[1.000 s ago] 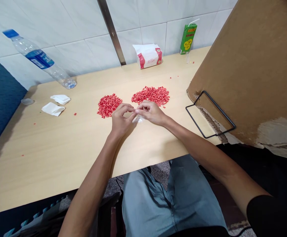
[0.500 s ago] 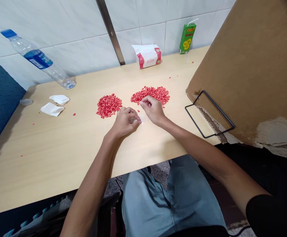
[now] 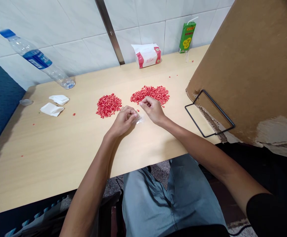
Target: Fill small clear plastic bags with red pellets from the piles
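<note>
My left hand (image 3: 125, 119) rests low on the table with its fingers curled and pressed together. From under its fingertips a small clear plastic piece (image 3: 139, 119) sticks out, and its exact shape is hard to make out. My right hand (image 3: 153, 109) is closed in a pinch at the near edge of the right pile of red pellets (image 3: 150, 93); whatever sits between thumb and finger is too small to see. Beside my left hand lies a rounder pile of red pellets (image 3: 108, 105). One loose red pellet (image 3: 138, 110) lies between the hands.
Behind the piles stand a tissue pack (image 3: 147, 56) and a green drink carton (image 3: 187, 38). A plastic bottle (image 3: 41, 61) leans at the back left, near folded tissues (image 3: 51, 109). On the right, a black wire frame (image 3: 209, 113) sits against a large brown board (image 3: 244, 72).
My left thumb and fingers have drawn slightly back to the left and up, so more of the clear plastic piece shows. The right hand has hardly moved.
</note>
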The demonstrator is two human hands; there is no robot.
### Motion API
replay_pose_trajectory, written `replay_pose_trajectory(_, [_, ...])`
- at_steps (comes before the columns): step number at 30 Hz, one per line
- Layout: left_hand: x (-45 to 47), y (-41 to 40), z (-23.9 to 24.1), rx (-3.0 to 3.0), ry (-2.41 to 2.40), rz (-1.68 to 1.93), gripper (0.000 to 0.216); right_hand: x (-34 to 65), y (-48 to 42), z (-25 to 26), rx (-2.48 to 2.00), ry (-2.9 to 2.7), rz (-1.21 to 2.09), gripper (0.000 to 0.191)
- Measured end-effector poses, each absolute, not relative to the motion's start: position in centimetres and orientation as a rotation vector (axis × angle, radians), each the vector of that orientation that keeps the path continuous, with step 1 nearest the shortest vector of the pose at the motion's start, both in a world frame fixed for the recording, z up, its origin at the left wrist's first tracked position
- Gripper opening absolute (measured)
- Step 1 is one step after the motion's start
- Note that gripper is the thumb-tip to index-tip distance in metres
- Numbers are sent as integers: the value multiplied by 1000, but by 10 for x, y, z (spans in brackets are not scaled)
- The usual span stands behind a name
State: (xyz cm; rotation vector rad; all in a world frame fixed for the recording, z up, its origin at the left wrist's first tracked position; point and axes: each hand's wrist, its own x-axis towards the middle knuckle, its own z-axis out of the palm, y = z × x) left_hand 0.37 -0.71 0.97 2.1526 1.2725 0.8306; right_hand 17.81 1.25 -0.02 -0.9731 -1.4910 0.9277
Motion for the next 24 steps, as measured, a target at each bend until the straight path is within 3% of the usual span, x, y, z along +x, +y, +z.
replay_pose_trajectory(6, [4, -6, 9, 2079, 1252, 872, 22, 180, 15, -2, -901, -1486, 1036, 24])
replay_pose_trajectory(13, [6, -6, 10, 1935, 1258, 960, 28, 181, 17, -2, -761, -1431, 1393, 22])
replay_pose_trajectory(24, [8, -8, 13, 1951, 1262, 1012, 27, 181, 17, -2, -693, -1462, 1446, 21])
